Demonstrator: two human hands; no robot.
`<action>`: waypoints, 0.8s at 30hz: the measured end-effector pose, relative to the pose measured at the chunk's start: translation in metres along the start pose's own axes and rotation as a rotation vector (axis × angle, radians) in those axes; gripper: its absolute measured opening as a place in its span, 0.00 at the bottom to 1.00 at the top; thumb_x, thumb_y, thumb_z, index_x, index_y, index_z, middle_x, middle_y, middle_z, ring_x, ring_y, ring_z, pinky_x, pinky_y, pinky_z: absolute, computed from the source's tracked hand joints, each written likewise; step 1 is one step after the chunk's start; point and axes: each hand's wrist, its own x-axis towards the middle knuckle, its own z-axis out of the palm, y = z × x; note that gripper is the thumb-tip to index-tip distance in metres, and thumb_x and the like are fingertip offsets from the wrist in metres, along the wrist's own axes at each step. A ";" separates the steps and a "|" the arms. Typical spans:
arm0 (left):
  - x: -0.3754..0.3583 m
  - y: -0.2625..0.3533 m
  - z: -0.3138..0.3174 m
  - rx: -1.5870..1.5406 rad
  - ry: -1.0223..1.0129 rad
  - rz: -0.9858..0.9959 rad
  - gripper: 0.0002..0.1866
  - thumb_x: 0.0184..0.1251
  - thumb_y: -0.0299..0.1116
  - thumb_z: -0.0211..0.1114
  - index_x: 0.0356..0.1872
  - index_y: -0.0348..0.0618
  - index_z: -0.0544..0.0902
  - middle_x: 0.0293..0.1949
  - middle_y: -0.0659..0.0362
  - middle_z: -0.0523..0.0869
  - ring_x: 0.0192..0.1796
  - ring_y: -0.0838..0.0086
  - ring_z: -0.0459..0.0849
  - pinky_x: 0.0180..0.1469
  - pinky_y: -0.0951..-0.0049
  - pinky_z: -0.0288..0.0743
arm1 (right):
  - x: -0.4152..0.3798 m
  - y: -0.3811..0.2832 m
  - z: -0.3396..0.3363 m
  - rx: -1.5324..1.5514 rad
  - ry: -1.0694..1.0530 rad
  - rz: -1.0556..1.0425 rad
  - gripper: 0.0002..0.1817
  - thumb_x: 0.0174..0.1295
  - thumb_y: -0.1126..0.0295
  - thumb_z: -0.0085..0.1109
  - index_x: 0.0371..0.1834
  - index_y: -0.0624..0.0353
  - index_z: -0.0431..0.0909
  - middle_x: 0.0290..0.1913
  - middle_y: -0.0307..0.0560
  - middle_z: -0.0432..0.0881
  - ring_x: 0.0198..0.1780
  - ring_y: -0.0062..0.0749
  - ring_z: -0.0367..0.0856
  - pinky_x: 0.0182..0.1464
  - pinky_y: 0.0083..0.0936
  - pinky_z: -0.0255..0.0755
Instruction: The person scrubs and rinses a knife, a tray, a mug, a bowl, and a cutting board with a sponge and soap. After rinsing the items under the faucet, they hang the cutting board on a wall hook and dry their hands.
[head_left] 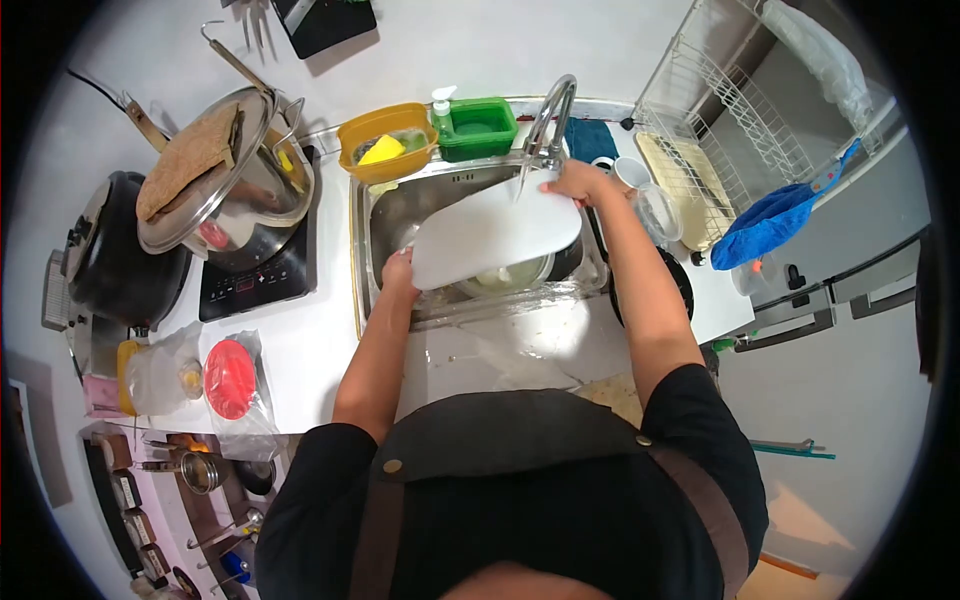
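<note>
A white cutting board (490,235) with rounded corners is held tilted over the metal sink (390,215). My left hand (398,270) grips its lower left end, fingers partly hidden by the board. At the upper right end, my right hand (582,184) is closed on the edge. Water runs from the chrome faucet (545,125) onto the board close to my right hand. Beneath the board, partly covered, a clear bowl (510,277) sits in the sink.
Behind the sink stand a yellow basin (360,132) with a yellow sponge (382,151), a green basin (490,122) and a white pump bottle (443,112). To the left, a steel pot (262,225) rests on an induction cooktop (265,282). A wire rack (715,130) and cups (630,172) are at right.
</note>
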 end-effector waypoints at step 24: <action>0.014 0.043 0.046 -0.279 -0.146 -0.323 0.36 0.60 0.52 0.49 0.57 0.28 0.56 0.62 0.45 0.55 0.66 0.51 0.48 0.66 0.48 0.34 | -0.046 0.040 0.015 0.719 0.014 -0.546 0.16 0.52 0.78 0.56 0.47 0.64 0.72 0.35 0.38 0.79 0.35 0.16 0.74 0.38 0.15 0.69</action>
